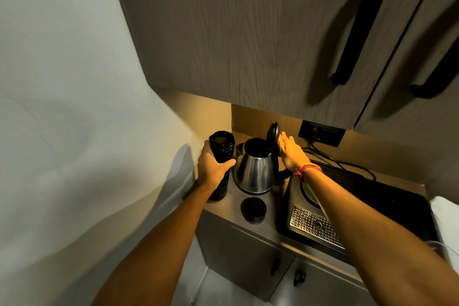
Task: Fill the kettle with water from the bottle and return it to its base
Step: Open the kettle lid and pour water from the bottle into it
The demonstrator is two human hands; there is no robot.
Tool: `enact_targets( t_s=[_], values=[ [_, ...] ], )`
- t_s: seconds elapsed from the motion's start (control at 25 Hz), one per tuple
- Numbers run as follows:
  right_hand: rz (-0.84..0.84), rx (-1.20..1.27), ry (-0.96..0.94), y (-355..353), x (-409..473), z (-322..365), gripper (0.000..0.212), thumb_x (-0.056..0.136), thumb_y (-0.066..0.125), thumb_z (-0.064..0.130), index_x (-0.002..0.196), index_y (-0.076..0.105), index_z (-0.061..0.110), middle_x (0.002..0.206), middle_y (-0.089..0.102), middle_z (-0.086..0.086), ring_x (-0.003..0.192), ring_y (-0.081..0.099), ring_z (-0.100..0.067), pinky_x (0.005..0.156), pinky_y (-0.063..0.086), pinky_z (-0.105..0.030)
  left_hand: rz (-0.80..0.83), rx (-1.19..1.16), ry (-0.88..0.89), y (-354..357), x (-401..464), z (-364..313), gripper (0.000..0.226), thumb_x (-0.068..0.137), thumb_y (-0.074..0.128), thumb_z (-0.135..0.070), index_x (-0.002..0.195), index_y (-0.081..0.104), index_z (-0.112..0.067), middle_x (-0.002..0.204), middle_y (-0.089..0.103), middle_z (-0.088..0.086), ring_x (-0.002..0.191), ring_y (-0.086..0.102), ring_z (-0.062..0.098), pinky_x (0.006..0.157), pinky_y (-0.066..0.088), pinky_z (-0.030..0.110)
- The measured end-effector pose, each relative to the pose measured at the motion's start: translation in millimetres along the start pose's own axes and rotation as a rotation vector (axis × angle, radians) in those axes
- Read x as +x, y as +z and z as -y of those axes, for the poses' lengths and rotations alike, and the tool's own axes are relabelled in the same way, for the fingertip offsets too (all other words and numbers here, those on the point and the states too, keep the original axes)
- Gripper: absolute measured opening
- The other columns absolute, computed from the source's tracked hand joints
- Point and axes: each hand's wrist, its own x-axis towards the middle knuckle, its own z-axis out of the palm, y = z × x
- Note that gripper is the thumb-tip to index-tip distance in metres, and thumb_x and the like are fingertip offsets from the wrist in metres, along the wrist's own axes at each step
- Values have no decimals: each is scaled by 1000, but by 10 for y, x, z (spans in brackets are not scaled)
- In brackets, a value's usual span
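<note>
Left hand (213,166) fingers grasp the uncapped bottle (221,156) at the surface's (229,208) left edge; right hand (291,150), fingers released, touches the kettle's (254,171) raised lid (273,134); base hidden beneath.

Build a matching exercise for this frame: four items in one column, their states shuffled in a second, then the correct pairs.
Items:
1. bottle
2. kettle lid
3. bottle cap
4. kettle

States:
A. lying on the counter in front of the kettle
B. flipped up, open
C. uncapped, gripped by the left hand
D. standing on the counter, mouth exposed

Pairs: 1-C, 2-B, 3-A, 4-D
</note>
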Motion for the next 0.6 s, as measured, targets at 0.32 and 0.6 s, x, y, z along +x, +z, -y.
enact_targets(
  t_s=[0.32,0.6],
  values=[
    [-22,5,8,-39,-123,77,36,105,27,17,128,44,-4,133,48,-28,118,48,-46,104,40,-56,200,498,168,-35,136,-331,82,65,84,-38,133,43,-15,126,56,9,116,53,30,85,56,47],
    [-14,-34,15,-27,-105,90,35,102,32,11,134,39,-2,137,43,-28,121,45,-46,104,41,-55,290,927,168,72,209,-483,97,69,84,-46,144,31,-14,138,50,16,125,47,38,83,56,46]
  ],
)
